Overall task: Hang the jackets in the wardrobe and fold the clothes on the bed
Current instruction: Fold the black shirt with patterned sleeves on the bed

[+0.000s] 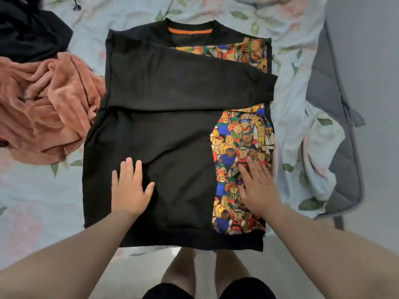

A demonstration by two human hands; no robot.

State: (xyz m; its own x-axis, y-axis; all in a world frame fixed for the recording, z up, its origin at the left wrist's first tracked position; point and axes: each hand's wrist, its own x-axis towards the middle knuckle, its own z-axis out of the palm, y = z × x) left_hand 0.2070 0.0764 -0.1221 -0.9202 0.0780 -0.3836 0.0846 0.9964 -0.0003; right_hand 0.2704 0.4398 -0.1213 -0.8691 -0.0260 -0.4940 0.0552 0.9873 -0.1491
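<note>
On the floral bedsheet point(43, 201) lies a black sweatshirt point(172, 147), grey quilt point(333, 100) alongside.

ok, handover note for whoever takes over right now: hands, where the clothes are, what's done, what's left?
Left hand: open, flat on the black part of the sweatshirt.
Right hand: open, flat on its teddy-bear print panel.
Sweatshirt lies flat on the floral bed sheet, collar away from the person.
Done: one black sleeve is folded across the chest.
Left: fold the sweatshirt's body. Then fold the crumpled pink garment and the black garment, both to its left.
A grey quilted item lies at the right; I can't tell what it is. The wardrobe isn't in view.
</note>
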